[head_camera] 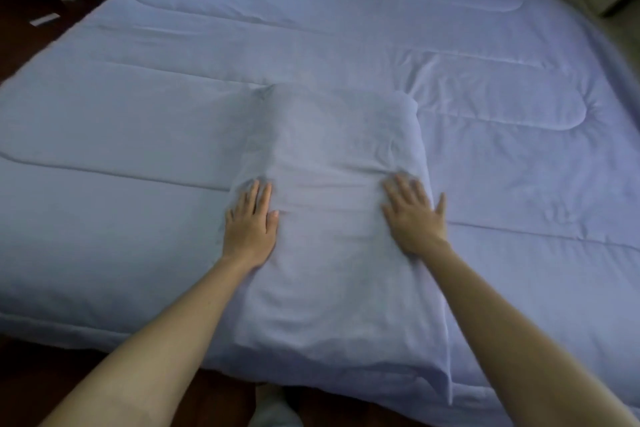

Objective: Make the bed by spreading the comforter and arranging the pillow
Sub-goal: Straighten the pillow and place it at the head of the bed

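pressing flat with fingers spread, the left hand (250, 226) and right hand (414, 218) settle the pillow (329, 218) atop the spread comforter (138, 114) at the near edge; next, i'd say, smoothing its wrinkles.

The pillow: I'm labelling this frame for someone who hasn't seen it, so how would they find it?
Start from the lavender comforter covering the bed. At its near edge lies the pillow, same colour, under the left hand and right hand. It alone is raised and unquilted.
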`<move>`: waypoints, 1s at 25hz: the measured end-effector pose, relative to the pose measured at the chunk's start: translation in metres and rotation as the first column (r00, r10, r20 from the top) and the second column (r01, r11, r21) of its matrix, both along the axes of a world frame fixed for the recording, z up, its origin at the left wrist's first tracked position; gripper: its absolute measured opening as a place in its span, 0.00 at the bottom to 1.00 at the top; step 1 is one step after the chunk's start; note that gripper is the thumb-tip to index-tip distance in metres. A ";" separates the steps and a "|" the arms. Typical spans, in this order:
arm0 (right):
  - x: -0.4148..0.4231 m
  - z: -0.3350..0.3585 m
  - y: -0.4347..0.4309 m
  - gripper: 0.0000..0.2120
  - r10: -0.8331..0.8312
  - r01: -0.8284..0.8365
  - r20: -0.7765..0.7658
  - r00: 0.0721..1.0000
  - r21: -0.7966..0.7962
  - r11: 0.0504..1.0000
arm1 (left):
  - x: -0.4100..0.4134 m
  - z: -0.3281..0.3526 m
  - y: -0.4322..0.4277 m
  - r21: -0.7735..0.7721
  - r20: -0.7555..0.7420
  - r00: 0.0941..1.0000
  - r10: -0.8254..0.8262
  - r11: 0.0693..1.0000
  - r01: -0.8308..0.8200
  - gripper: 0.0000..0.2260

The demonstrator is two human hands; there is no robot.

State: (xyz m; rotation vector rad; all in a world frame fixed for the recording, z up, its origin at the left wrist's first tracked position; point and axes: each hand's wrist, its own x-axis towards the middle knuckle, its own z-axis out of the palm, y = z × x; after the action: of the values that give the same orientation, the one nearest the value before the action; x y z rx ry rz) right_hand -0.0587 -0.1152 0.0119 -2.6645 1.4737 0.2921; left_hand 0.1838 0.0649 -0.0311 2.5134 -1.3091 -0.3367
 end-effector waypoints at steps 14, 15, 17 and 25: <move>0.048 0.005 -0.081 0.24 -0.155 0.154 0.005 0.988 0.090 0.984 | 0.006 0.011 -0.098 -0.223 0.225 0.920 -0.320 0.903 0.368 0.28; 0.042 0.010 -0.090 0.24 -0.215 0.213 0.002 0.977 0.144 0.966 | -0.010 0.012 -0.111 -0.197 0.244 0.859 -0.450 0.845 0.498 0.27; 0.038 0.016 -0.096 0.24 -0.285 0.267 0.061 0.957 0.209 0.941 | -0.029 0.012 -0.135 -0.056 0.217 0.768 -0.603 0.778 0.626 0.28; 0.102 0.004 -0.073 0.25 0.072 -0.035 0.327 0.942 -0.116 0.993 | 0.108 0.007 -0.253 0.131 0.103 0.966 -0.236 0.966 0.222 0.26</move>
State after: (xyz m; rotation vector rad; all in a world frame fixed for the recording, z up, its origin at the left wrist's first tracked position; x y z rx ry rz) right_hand 0.0438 -0.1885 0.0160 -2.6682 1.3472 -0.2314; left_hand 0.2914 -0.1880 -0.0246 2.5136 -1.6804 -0.3282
